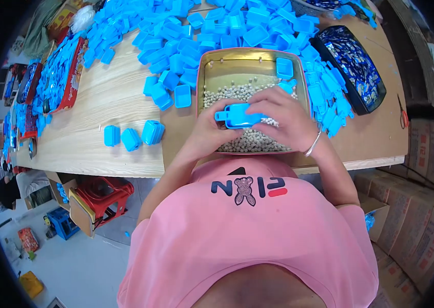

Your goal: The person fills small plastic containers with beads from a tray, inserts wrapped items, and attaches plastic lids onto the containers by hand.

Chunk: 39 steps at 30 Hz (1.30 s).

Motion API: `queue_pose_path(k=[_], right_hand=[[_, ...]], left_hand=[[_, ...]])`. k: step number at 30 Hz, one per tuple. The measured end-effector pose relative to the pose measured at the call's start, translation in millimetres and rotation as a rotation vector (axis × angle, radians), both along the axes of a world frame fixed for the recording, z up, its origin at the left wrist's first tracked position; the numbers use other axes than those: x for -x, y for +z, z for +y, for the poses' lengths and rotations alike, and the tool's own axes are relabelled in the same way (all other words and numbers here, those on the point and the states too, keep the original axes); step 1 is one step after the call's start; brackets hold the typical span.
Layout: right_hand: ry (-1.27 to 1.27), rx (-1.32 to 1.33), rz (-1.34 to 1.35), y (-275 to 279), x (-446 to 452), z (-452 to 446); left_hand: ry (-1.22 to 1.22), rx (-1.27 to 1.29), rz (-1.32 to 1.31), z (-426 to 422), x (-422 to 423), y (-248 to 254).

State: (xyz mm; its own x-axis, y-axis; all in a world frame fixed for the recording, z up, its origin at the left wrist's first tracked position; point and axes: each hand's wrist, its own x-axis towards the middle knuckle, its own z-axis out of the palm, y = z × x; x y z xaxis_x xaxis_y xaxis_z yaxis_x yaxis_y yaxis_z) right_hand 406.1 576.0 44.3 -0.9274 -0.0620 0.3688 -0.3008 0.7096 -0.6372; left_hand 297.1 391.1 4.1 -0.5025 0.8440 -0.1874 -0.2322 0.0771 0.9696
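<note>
My left hand [211, 131] grips the left end of a small blue plastic box [238, 116], which has a tab sticking out on that side. My right hand [286, 117] curls over the box's right end, fingertips on it. A few pale beads show just under the right palm. Both hands are above a rectangular tin tray [254, 53] with a yellowish inside. Small round whitish beads [250, 141] cover much of the tray's bottom. An open blue box [284, 68] sits in the tray's far right corner. What the box in my hands contains is hidden.
A heap of blue boxes [176, 46] covers the far table. Blue lid-like pieces [327, 95] lie right of the tray, beside a black bin [363, 105] of blue-and-white packets. Three closed-looking boxes [130, 139] stand at left. Orange-handled scissors [403, 119] lie at the right edge.
</note>
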Motion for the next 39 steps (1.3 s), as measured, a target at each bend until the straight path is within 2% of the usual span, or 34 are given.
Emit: queue_pose_path(k=[10,21,25,26,30,36,39], right_hand=[[0.007,0.070,-0.018,-1,0,-8],[0.013,-0.014,0.040,-1,-6,-11],[-0.115,0.549,-0.045,-5,-4,-19],[-0.117,0.547,-0.044,-7,-5,-19],[-0.116,0.834,-0.243,-13,-9,-19],[-0.082,0.974,-0.197,-3,-13,-22],[-0.069,0.728,-0.099,4,-13,-21]], left_hand=[[0.044,-0.044,0.211,0,-2,5],[-0.029,-0.078,0.087,-5,-3,21],[-0.022,-0.017,0.024,-8,-2,35],[-0.024,-0.018,0.024,-8,-3,35],[-0.004,-0.109,0.092,-8,-7,36],[0.000,-0.183,0.249,-7,-13,38],[0.097,-0.240,0.174,-3,-28,54]])
